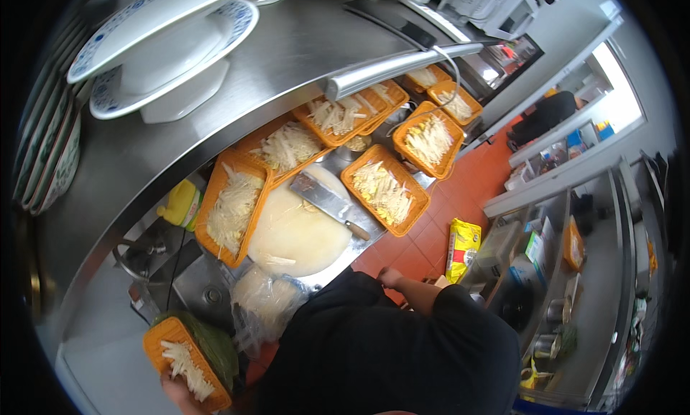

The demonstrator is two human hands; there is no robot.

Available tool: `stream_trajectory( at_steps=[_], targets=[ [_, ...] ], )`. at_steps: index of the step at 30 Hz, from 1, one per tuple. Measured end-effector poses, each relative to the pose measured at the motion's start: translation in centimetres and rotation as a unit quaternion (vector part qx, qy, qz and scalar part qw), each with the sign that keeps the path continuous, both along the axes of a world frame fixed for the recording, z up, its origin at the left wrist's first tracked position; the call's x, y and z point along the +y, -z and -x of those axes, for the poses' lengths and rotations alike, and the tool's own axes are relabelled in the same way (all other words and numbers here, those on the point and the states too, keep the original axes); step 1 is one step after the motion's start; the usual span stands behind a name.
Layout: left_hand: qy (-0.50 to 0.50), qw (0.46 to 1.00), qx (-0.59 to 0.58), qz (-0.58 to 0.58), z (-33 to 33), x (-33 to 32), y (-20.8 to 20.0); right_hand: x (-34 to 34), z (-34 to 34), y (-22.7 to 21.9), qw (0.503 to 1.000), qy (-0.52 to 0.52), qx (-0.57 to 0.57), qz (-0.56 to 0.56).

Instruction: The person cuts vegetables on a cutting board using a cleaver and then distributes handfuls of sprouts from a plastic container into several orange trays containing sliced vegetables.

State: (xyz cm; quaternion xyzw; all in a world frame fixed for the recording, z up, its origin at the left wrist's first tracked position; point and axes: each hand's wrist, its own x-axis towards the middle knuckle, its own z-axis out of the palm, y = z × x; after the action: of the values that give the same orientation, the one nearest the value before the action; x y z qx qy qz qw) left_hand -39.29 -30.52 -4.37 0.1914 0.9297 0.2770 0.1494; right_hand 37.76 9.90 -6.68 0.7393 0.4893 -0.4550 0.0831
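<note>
At the lower left, my left hand [175, 386] grips the near rim of an orange plastic basket [156, 339]. Pale cut strips [185, 368] lie inside it, and my thumb is up against them. My right hand [390, 277] is held beside my body with its fingers curled closed, and nothing shows in it. A wide-bladed cleaver [323, 199] with a wooden handle rests across a round white cutting board [295, 231]. Several other orange baskets surround the board; among them, one basket [204, 217] stands at its left and another [420, 215] at its right, both holding pale strips.
A metal sink [205, 289] lies at the left, with a clear plastic bag [267, 300] beside it. A steel shelf [280, 48] with stacked white plates [172, 62] overhangs the counter. A yellow bag [462, 249] stands on the red tiled floor. Shelving [596, 300] lines the right side.
</note>
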Motion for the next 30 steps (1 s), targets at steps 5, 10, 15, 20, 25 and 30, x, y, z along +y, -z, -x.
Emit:
stream_trajectory(
  at_steps=[5, 10, 15, 20, 25, 30],
  targets=[
    [0.17, 0.975, 0.023, 0.141, -3.2, -0.1, -2.5, 0.2, -0.8, 1.5, 0.98, 0.136, 0.145, 0.031],
    [0.211, 0.946, 0.191, 0.159, -0.1, -2.7, -0.5, 0.3, -4.9, 6.7, 0.975, 0.06, 0.208, 0.052],
    [0.154, 0.965, 0.065, 0.2, -3.0, -0.3, -4.5, 2.4, -13.2, 11.8, 0.991, -0.073, 0.112, -0.003],
    [0.143, 0.985, 0.091, 0.029, -2.3, 3.9, -4.8, 2.9, -11.9, 10.9, 0.991, -0.096, 0.088, -0.013],
    [0.201, 0.962, 0.161, 0.091, -0.3, 7.5, -2.3, 2.1, -6.8, 8.7, 0.995, -0.032, 0.098, 0.015],
    [0.229, 0.948, 0.09, 0.201, 2.9, 5.5, -0.8, 2.1, -3.1, 6.1, 0.992, -0.001, 0.117, 0.05]
  ],
)
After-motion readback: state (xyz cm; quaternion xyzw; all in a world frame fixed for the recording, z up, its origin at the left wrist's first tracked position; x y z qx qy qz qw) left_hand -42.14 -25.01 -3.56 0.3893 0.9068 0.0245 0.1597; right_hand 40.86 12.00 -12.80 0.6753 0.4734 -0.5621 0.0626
